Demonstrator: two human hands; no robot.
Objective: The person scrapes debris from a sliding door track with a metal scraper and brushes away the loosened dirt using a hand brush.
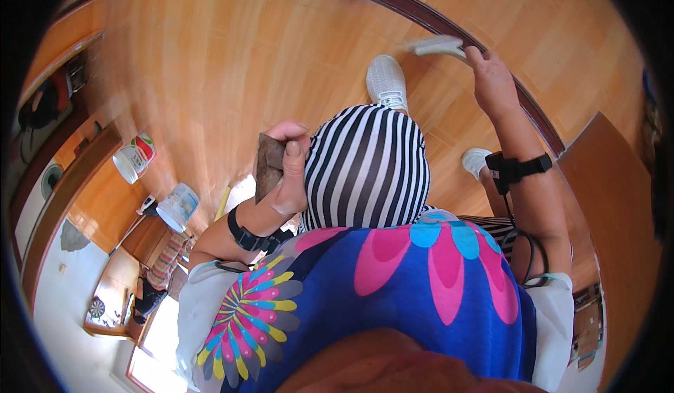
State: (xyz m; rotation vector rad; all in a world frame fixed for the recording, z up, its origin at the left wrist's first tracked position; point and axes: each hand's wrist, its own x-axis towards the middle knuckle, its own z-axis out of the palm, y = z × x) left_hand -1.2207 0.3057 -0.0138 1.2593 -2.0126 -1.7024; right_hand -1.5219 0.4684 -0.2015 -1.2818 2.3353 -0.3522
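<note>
My left hand (293, 169) is by my raised knee, in striped trousers. It grips a worn, brownish flat piece (268, 164) with a raised block; I cannot tell whether it is wood or metal. Out to the right, my right hand (494, 79) holds a pale curved tool (441, 46) by one end. Its far end is blurred and points left above the floor, beyond my white shoe (387, 79). What kind of tool this is cannot be told.
A dark threshold strip (421, 11) crosses the wood-look floor (237, 50). Two plastic buckets, a printed one (136, 157) and a pale one (178, 207), are at the left, near a yellow stick (223, 202). A brown panel (605, 193) stands at the right.
</note>
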